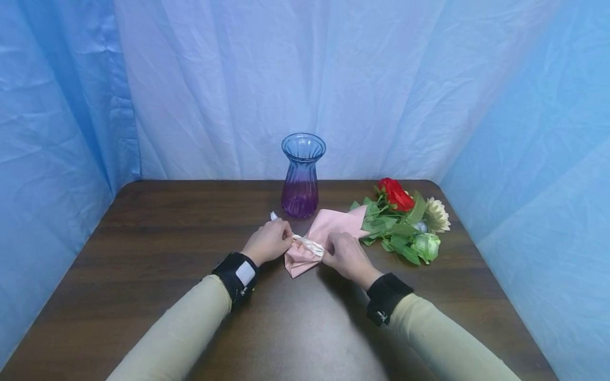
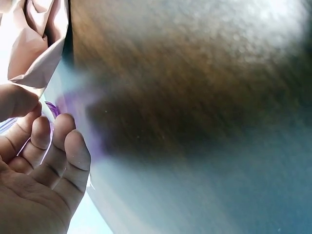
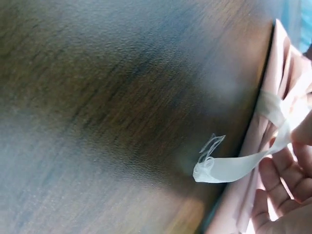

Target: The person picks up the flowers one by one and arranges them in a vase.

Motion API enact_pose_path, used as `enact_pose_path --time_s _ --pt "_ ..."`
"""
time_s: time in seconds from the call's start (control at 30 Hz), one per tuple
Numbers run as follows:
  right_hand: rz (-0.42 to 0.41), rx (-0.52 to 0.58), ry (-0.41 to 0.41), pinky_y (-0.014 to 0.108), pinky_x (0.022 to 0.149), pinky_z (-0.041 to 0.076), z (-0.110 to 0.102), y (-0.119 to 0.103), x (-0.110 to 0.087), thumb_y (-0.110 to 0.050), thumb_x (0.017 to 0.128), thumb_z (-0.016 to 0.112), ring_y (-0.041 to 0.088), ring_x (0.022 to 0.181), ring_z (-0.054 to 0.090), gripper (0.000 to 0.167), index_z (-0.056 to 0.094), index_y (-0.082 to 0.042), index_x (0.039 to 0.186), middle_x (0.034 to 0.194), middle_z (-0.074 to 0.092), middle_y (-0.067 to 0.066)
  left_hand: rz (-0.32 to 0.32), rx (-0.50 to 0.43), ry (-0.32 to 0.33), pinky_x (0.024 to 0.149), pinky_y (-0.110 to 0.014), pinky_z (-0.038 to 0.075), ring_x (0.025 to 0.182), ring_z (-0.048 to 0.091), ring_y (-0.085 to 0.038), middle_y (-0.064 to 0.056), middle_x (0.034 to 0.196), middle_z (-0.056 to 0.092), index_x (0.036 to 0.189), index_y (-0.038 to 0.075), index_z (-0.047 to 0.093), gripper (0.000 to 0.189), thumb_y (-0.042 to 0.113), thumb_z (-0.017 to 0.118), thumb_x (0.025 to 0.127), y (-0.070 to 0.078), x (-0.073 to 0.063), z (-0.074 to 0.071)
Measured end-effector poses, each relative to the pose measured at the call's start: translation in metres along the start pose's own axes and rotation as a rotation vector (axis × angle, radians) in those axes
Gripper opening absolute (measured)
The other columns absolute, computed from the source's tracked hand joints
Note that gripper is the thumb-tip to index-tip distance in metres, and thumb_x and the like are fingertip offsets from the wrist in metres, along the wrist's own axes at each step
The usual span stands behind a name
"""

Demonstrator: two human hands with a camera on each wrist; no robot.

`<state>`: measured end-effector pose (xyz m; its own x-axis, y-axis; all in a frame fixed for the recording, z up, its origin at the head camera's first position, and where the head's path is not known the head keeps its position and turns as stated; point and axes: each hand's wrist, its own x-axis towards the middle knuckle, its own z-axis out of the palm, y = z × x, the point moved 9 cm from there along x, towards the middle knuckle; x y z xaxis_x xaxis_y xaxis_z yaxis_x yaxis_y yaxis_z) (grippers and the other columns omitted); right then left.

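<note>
A bouquet wrapped in pink paper (image 1: 333,222) lies on the table, its flowers toward the right. White ribbon (image 1: 310,245) goes around the gathered lower part of the wrap. My left hand (image 1: 268,241) pinches one side of the ribbon, and a loose white tip shows beyond the knuckles. In the left wrist view, thumb and index of that hand (image 2: 44,161) meet beside the paper; the ribbon between them is hidden. On the other side, my right hand (image 1: 347,257) pinches the ribbon; its frayed end (image 3: 204,170) hangs free in the right wrist view.
Behind the bouquet stands a glass vase (image 1: 301,182), blue above and purple below. A red rose (image 1: 396,194), a cream flower (image 1: 436,215) and a pale green bloom (image 1: 425,247) reach toward the right table edge. Blue cloth (image 1: 286,79) hangs around the dark wooden table (image 1: 157,248).
</note>
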<state>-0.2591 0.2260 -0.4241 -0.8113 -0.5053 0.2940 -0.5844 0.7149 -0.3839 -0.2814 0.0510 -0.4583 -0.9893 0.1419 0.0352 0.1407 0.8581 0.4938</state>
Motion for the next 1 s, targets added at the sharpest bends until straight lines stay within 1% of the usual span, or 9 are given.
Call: enact_pose_path --time_s 0.13,0.27,0.47,0.57,0.63,0.7,0.83,0.93,1.0 --pt "-0.005 0.007 0.015 0.034 0.060 0.040 -0.0018 -0.0001 -0.0006 -0.006 0.074 0.075 0.015 0.061 0.045 0.025 0.052 -0.014 0.068 0.062 0.048 -0.005 -0.028 -0.013 -0.005 0.063 -0.033 0.045 0.073 0.057 -0.018 0.000 0.084 0.058 0.086 0.016 0.064 0.007 0.014 0.068 0.091 -0.0021 -0.0017 -0.0004" --pt "-0.027 0.000 0.023 0.038 0.063 0.041 -0.0026 -0.0029 -0.0004 -0.005 0.074 0.074 0.015 0.061 0.045 0.026 0.050 -0.013 0.069 0.062 0.047 -0.004 -0.052 -0.025 -0.023 0.063 -0.032 0.045 0.074 0.057 -0.018 -0.001 0.086 0.059 0.086 0.016 0.063 0.008 0.015 0.068 0.091 -0.0035 -0.0028 0.0000" --pt "-0.019 0.008 0.016 0.039 0.065 0.042 -0.0022 -0.0019 0.0002 -0.004 0.075 0.074 0.017 0.063 0.048 0.026 0.050 -0.013 0.071 0.064 0.049 -0.004 -0.052 -0.024 -0.029 0.063 -0.032 0.045 0.075 0.056 -0.018 -0.001 0.088 0.058 0.086 0.015 0.063 0.007 0.015 0.067 0.092 -0.0040 -0.0033 -0.0002" --pt "-0.019 0.031 0.020 0.039 0.066 0.044 -0.0026 -0.0010 0.0003 -0.001 0.076 0.074 0.018 0.066 0.051 0.020 0.056 -0.011 0.077 0.067 0.053 -0.002 -0.049 -0.018 -0.024 0.062 -0.032 0.044 0.074 0.056 -0.018 -0.002 0.088 0.058 0.085 0.015 0.063 0.007 0.015 0.067 0.092 -0.0045 -0.0037 -0.0010" --pt "-0.012 0.043 0.016 0.040 0.068 0.046 -0.0023 -0.0007 0.0005 0.000 0.077 0.073 0.019 0.068 0.054 0.016 0.063 -0.008 0.085 0.069 0.058 -0.002 -0.052 -0.014 -0.024 0.062 -0.032 0.044 0.074 0.056 -0.018 -0.002 0.088 0.058 0.086 0.015 0.063 0.007 0.015 0.067 0.091 -0.0047 -0.0040 -0.0014" --pt "-0.002 0.042 0.003 0.041 0.071 0.048 -0.0011 -0.0006 0.0010 0.001 0.077 0.072 0.019 0.070 0.056 0.018 0.069 -0.006 0.093 0.070 0.061 -0.002 -0.056 -0.012 -0.027 0.063 -0.032 0.044 0.074 0.056 -0.018 -0.002 0.089 0.058 0.086 0.015 0.064 0.007 0.015 0.067 0.092 -0.0045 -0.0044 -0.0015" --pt "0.006 -0.002 -0.027 0.043 0.072 0.048 0.0011 -0.0018 0.0023 -0.002 0.078 0.073 0.019 0.070 0.059 0.012 0.076 -0.008 0.088 0.069 0.063 -0.002 -0.061 -0.018 -0.032 0.063 -0.032 0.045 0.074 0.056 -0.018 -0.002 0.088 0.058 0.086 0.014 0.064 0.007 0.016 0.067 0.092 -0.0034 -0.0053 -0.0026" --pt "0.008 -0.021 -0.024 0.044 0.073 0.047 0.0008 -0.0023 0.0029 -0.005 0.079 0.075 0.018 0.070 0.060 0.007 0.075 -0.012 0.078 0.070 0.064 -0.002 -0.062 -0.022 -0.029 0.063 -0.032 0.045 0.074 0.056 -0.019 -0.002 0.087 0.058 0.086 0.015 0.063 0.007 0.016 0.068 0.092 -0.0035 -0.0058 -0.0033" --pt "0.012 -0.012 -0.013 0.044 0.073 0.047 0.0001 -0.0017 0.0031 -0.007 0.080 0.076 0.018 0.071 0.060 0.007 0.075 -0.013 0.077 0.070 0.065 -0.004 -0.062 -0.023 -0.028 0.062 -0.032 0.044 0.073 0.056 -0.019 -0.003 0.086 0.057 0.086 0.015 0.063 0.008 0.016 0.068 0.092 -0.0041 -0.0057 -0.0032"
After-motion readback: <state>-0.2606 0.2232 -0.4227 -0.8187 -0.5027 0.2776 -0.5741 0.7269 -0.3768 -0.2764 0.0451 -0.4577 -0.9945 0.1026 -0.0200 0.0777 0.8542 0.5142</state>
